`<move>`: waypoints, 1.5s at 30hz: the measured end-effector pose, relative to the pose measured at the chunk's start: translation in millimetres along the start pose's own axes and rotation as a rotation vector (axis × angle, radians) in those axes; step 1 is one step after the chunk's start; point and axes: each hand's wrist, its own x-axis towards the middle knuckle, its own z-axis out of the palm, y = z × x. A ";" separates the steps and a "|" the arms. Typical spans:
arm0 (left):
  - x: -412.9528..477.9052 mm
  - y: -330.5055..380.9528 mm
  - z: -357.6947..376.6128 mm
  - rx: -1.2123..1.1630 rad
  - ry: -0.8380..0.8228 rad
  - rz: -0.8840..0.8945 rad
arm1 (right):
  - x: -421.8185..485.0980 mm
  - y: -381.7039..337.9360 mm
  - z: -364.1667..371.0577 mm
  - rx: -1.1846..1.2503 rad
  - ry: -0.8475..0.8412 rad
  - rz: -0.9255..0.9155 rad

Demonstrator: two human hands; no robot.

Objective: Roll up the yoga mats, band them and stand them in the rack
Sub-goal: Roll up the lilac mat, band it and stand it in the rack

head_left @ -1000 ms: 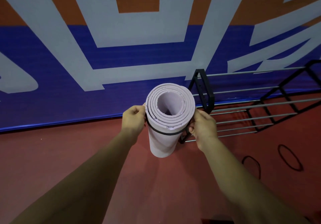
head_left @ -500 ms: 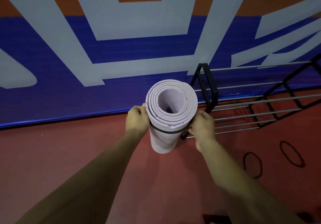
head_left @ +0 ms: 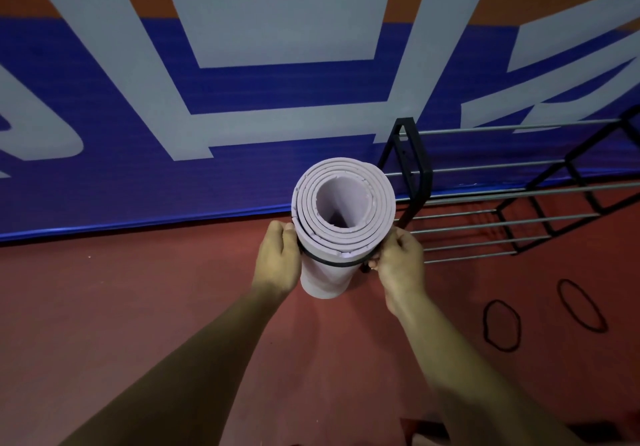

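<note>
Over the last 1 second little has moved: the left hand (head_left: 278, 258) and right hand (head_left: 398, 262) stay on opposite sides of the rolled mat (head_left: 346, 243), which is upright just beside the black end frame of the rack (head_left: 412, 168). The black band (head_left: 329, 264) still rings the mat just below its top end. Both hands' fingers are curled and pressed together, pinching the band against the mat's sides. Banding looks nearly done, with racking this mat next, and 2 spare bands (head_left: 502, 326) lie on the floor (head_left: 138, 307) to the right.
</note>
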 end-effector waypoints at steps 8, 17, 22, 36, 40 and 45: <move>9.3 -9.2 9.6 0.201 -0.015 0.084 | 18.5 15.1 3.9 -0.080 0.085 -0.041; 15.7 -10.9 1.5 0.066 -0.051 -0.002 | 13.7 12.4 13.9 0.000 0.068 -0.005; 1.3 0.0 11.1 0.079 0.032 -0.012 | -4.4 12.5 11.1 -0.020 -0.016 -0.063; -0.9 -6.4 23.7 0.135 0.087 0.004 | -4.2 12.9 11.9 -0.012 -0.005 -0.040; -4.1 -4.3 25.5 0.118 0.093 -0.022 | -0.7 12.0 15.0 -0.089 0.005 -0.053; 0.5 -10.3 26.6 0.204 0.057 0.005 | 5.6 18.9 14.4 -0.238 0.040 -0.048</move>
